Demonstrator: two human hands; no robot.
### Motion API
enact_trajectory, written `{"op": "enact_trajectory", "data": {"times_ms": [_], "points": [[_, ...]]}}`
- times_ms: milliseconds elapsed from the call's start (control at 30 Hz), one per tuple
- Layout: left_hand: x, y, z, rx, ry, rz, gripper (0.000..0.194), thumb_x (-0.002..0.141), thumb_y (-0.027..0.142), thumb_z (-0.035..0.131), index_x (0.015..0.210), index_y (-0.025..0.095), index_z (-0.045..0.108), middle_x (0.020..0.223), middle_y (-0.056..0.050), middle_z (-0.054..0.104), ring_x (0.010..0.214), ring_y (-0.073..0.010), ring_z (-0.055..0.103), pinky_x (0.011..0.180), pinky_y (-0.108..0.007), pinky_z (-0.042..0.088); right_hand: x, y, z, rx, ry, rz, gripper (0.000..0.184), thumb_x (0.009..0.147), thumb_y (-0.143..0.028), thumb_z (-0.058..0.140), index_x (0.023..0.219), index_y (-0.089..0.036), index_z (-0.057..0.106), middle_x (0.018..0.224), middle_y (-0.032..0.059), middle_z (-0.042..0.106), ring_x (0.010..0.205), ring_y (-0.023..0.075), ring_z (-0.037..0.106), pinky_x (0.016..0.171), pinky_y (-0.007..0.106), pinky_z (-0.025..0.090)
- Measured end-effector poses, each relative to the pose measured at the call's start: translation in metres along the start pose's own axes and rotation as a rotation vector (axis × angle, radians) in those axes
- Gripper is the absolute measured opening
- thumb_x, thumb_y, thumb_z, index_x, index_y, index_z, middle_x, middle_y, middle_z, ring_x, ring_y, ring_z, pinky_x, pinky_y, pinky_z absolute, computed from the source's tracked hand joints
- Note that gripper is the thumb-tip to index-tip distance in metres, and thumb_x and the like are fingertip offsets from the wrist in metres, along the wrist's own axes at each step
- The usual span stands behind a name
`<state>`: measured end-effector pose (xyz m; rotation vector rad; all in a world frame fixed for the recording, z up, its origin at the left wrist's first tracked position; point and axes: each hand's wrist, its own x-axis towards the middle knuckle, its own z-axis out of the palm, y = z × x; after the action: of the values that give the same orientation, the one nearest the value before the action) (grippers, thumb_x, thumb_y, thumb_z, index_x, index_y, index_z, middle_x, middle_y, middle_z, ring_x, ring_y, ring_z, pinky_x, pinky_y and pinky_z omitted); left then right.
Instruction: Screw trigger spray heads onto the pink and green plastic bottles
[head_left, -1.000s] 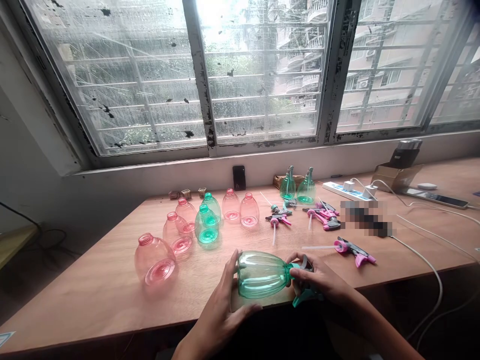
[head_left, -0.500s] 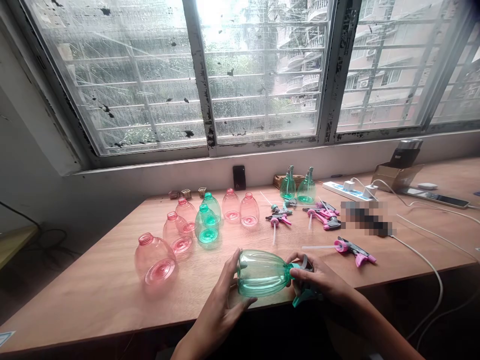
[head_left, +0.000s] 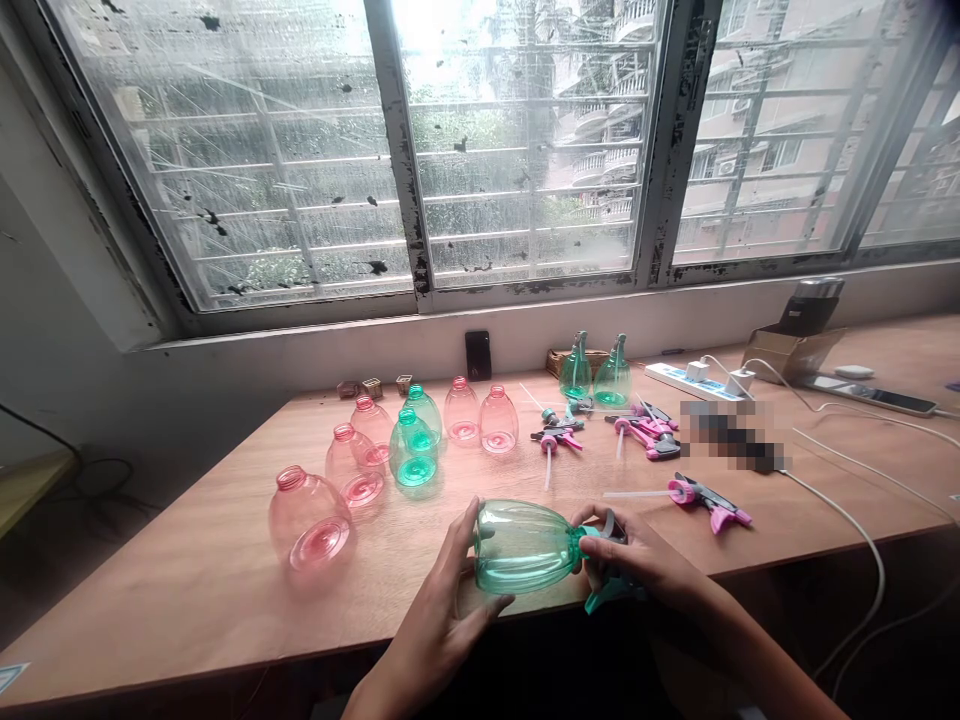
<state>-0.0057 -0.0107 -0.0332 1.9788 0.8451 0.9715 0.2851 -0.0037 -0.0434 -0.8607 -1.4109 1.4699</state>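
Observation:
A clear green spray bottle (head_left: 525, 547) lies sideways just above the front edge of the wooden table (head_left: 187, 590), base to the left. My left hand (head_left: 442, 610) cups its base, fingers curled round it. My right hand (head_left: 637, 560) is closed on the teal and grey trigger head (head_left: 609, 580) at the bottle's neck. A loose pink trigger sprayer (head_left: 705, 497) with its white tube lies just behind my right hand.
Several empty pink and green bottles (head_left: 390, 450) stand at mid-left, one pink bottle (head_left: 309, 522) nearest. Two assembled green spray bottles (head_left: 596, 375) and more loose trigger heads (head_left: 600, 425) lie behind. A power strip (head_left: 694, 380), cables, a box and a phone occupy the right.
My left hand has slid a little round the bottle's base and the bottle has turned slightly; everything else on the table is unmoved.

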Motion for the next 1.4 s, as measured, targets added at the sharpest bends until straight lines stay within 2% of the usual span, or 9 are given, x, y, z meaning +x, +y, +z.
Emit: {"op": "enact_trajectory", "data": {"times_ms": [200, 400, 567, 700, 867, 1067, 1233, 1333, 1400], "points": [[-0.0002, -0.0032, -0.0006, -0.037, -0.003, 0.009, 0.078, 0.098, 0.027, 0.061, 0.160, 0.038, 0.016, 0.162, -0.011, 0.034, 0.141, -0.0319, 0.048, 0.112, -0.046, 0.047, -0.0001, 0.0005, 0.0007, -0.005, 0.003, 0.001, 0.038, 0.085, -0.046, 0.079, 0.101, -0.018, 0.059, 0.064, -0.0004, 0.073, 0.056, 0.0171, 0.068, 0.055, 0.025, 0.051], [-0.0029, -0.0045, -0.0010, 0.000, 0.006, -0.051, 0.100, 0.087, 0.033, 0.077, 0.161, 0.039, 0.009, 0.166, -0.011, 0.028, 0.139, -0.0343, 0.049, 0.116, -0.051, 0.042, -0.0001, -0.0011, 0.0015, -0.003, 0.013, 0.008, 0.040, 0.083, -0.049, 0.080, 0.099, -0.018, 0.060, 0.064, -0.0006, 0.072, 0.055, 0.0168, 0.066, 0.053, 0.025, 0.049], [-0.0014, 0.0026, -0.0014, -0.047, -0.005, -0.063, 0.082, 0.094, 0.040, 0.068, 0.159, 0.034, 0.019, 0.166, -0.013, 0.027, 0.136, -0.0342, 0.051, 0.114, -0.050, 0.045, -0.0002, -0.0021, 0.0015, -0.015, 0.016, 0.016, 0.041, 0.081, -0.050, 0.080, 0.098, -0.018, 0.061, 0.064, -0.0008, 0.072, 0.054, 0.0168, 0.065, 0.053, 0.025, 0.048], [-0.0004, 0.0028, -0.0014, -0.003, 0.031, -0.042, 0.081, 0.092, 0.034, 0.070, 0.159, 0.036, 0.023, 0.167, -0.010, 0.025, 0.141, -0.0350, 0.045, 0.115, -0.050, 0.044, 0.0003, -0.0002, 0.0008, -0.011, 0.024, 0.015, 0.041, 0.082, -0.050, 0.079, 0.099, -0.018, 0.060, 0.063, -0.0010, 0.072, 0.054, 0.0162, 0.065, 0.053, 0.024, 0.048], [-0.0001, -0.0038, -0.0010, -0.037, -0.002, -0.006, 0.083, 0.094, 0.027, 0.066, 0.159, 0.040, 0.017, 0.163, -0.009, 0.032, 0.143, -0.0324, 0.044, 0.112, -0.047, 0.047, 0.0002, -0.0003, 0.0010, -0.015, 0.010, 0.002, 0.039, 0.083, -0.049, 0.079, 0.098, -0.018, 0.060, 0.064, -0.0014, 0.071, 0.053, 0.0146, 0.063, 0.053, 0.023, 0.046], [-0.0024, -0.0011, -0.0015, -0.019, 0.014, -0.049, 0.099, 0.089, 0.034, 0.075, 0.161, 0.038, 0.008, 0.166, -0.013, 0.028, 0.140, -0.0356, 0.047, 0.115, -0.054, 0.042, -0.0003, -0.0006, 0.0003, -0.044, 0.014, 0.009, 0.040, 0.083, -0.051, 0.078, 0.097, -0.018, 0.062, 0.064, -0.0006, 0.071, 0.054, 0.0166, 0.065, 0.054, 0.025, 0.047], [-0.0020, 0.0044, -0.0023, -0.019, 0.015, -0.064, 0.078, 0.096, 0.041, 0.065, 0.160, 0.033, 0.022, 0.164, -0.012, 0.031, 0.142, -0.0358, 0.044, 0.115, -0.051, 0.043, -0.0005, -0.0014, 0.0003, -0.053, 0.010, 0.016, 0.040, 0.083, -0.052, 0.079, 0.098, -0.018, 0.063, 0.064, -0.0002, 0.072, 0.056, 0.0178, 0.066, 0.054, 0.025, 0.049], [-0.0013, 0.0038, -0.0029, 0.018, 0.031, -0.048, 0.076, 0.095, 0.040, 0.066, 0.159, 0.034, 0.024, 0.165, -0.010, 0.028, 0.146, -0.0360, 0.037, 0.116, -0.049, 0.042, -0.0005, -0.0020, 0.0006, -0.037, 0.000, 0.011, 0.039, 0.083, -0.051, 0.078, 0.098, -0.018, 0.062, 0.065, -0.0004, 0.072, 0.056, 0.0173, 0.066, 0.054, 0.025, 0.048], [-0.0008, 0.0029, -0.0028, 0.023, 0.030, -0.032, 0.077, 0.095, 0.036, 0.066, 0.159, 0.037, 0.024, 0.165, -0.009, 0.029, 0.145, -0.0347, 0.039, 0.115, -0.048, 0.043, -0.0004, -0.0016, 0.0007, -0.027, 0.003, 0.004, 0.039, 0.084, -0.050, 0.078, 0.097, -0.018, 0.061, 0.064, -0.0008, 0.072, 0.054, 0.0161, 0.065, 0.054, 0.024, 0.047]]}}
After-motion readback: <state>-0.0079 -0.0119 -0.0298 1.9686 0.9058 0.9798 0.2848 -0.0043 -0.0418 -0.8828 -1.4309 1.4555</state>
